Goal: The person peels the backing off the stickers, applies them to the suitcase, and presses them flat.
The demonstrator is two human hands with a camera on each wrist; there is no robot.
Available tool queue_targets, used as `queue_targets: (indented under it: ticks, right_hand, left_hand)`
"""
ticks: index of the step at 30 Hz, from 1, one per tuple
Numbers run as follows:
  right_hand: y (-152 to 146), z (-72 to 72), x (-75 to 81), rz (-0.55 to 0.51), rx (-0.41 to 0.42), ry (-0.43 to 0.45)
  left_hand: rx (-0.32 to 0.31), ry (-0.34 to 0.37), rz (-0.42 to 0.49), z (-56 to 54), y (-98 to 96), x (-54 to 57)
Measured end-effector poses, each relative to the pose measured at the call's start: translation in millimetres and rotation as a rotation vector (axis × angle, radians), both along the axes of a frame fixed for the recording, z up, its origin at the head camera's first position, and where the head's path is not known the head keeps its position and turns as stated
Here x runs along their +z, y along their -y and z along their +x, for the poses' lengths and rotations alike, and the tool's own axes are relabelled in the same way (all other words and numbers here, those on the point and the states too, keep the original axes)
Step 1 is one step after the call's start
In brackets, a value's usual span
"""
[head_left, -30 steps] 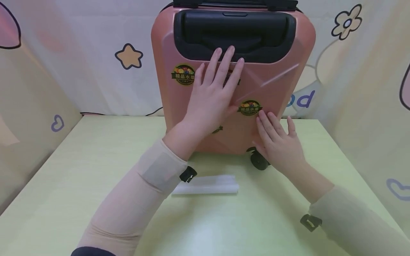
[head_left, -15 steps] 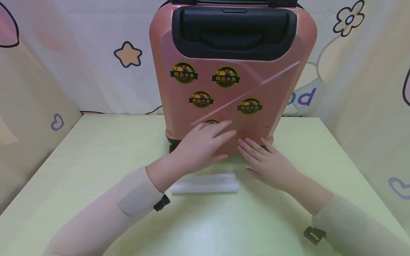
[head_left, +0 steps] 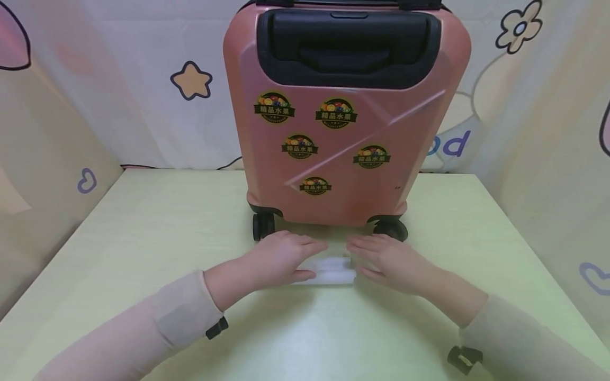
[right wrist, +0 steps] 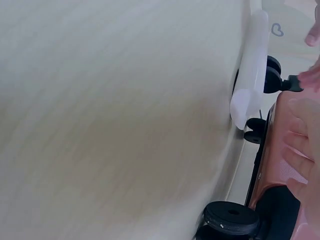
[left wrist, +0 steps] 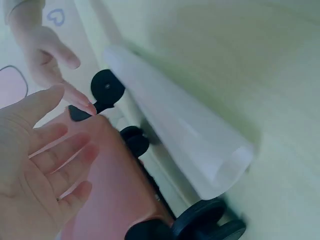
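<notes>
A pink suitcase [head_left: 352, 196] with black trim stands upright on its wheels, its front bearing several round fruit stickers [head_left: 335, 113]. In front of its base lies a rolled white sheet [head_left: 333, 276], a hollow tube whose end shows in the left wrist view. My left hand [head_left: 281, 260] hovers over the roll's left part and hides it, fingers loosely extended with nothing in them. Near the roll's right end is my right hand [head_left: 397, 264], fingers relaxed and likewise holding nothing. The left wrist view shows the left palm [left wrist: 30, 170] spread apart from the roll.
Everything stands on a pale green table [head_left: 157, 222]. Patterned cloth [head_left: 133, 95] hangs behind and along both sides. Black wheels [head_left: 263, 226] stick out under the suitcase, just beyond the hands. A dark cord [head_left: 230, 163] runs along the table's back edge.
Both hands have come down off the suitcase front to above the white roll, the left one travelling farther. The stickers they covered are now visible. Suitcase and roll have stayed put.
</notes>
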State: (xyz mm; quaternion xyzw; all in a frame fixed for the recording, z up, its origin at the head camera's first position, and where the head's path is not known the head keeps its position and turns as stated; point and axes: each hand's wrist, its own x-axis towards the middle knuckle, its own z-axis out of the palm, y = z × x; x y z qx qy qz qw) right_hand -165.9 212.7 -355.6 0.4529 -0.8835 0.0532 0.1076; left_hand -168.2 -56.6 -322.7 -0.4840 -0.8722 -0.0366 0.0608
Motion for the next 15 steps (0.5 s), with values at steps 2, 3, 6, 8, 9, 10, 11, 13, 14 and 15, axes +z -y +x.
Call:
queue_targets:
  ticks: [2,3,6,8,9,10,11,13,14,15]
  right_hand:
    - [0.7,-0.1,-2.3,-0.013,0.016,0.006]
    - [1.0,0.0,-3.4,-0.020,0.022,0.007]
    - [1.3,0.3,-6.3,-0.033,0.025,0.022]
    - [2.4,0.9,-7.5,-0.043,0.028,0.044]
    - [2.9,1.3,-7.8,-0.049,0.033,0.055]
    - [3.5,1.7,-8.2,-0.053,0.037,0.068]
    - [4.3,2.1,-8.6,-0.057,0.040,0.080]
    - [5.7,2.9,-9.6,-0.063,0.043,0.098]
    - [6.1,3.4,-9.9,-0.065,0.041,0.106]
    - [6.4,3.8,-10.1,-0.066,0.038,0.115]
  left_hand:
    - [-0.002,0.004,-0.019,1.7,-1.2,-4.6]
    - [-0.003,0.003,-0.036,2.5,-2.5,-7.2]
    - [0.004,-0.026,-0.106,4.5,-9.7,-15.5]
    - [0.016,-0.050,-0.170,5.2,-16.8,-21.0]
    - [0.028,-0.062,-0.206,5.4,-20.7,-23.5]
    - [0.040,-0.072,-0.233,5.7,-24.6,-25.3]
    - [0.054,-0.079,-0.259,5.8,-28.3,-27.0]
    - [0.080,-0.086,-0.289,6.0,-34.6,-29.4]
    - [0.094,-0.093,-0.297,6.0,-37.1,-30.7]
    - [0.109,-0.095,-0.301,6.1,-39.0,-31.5]
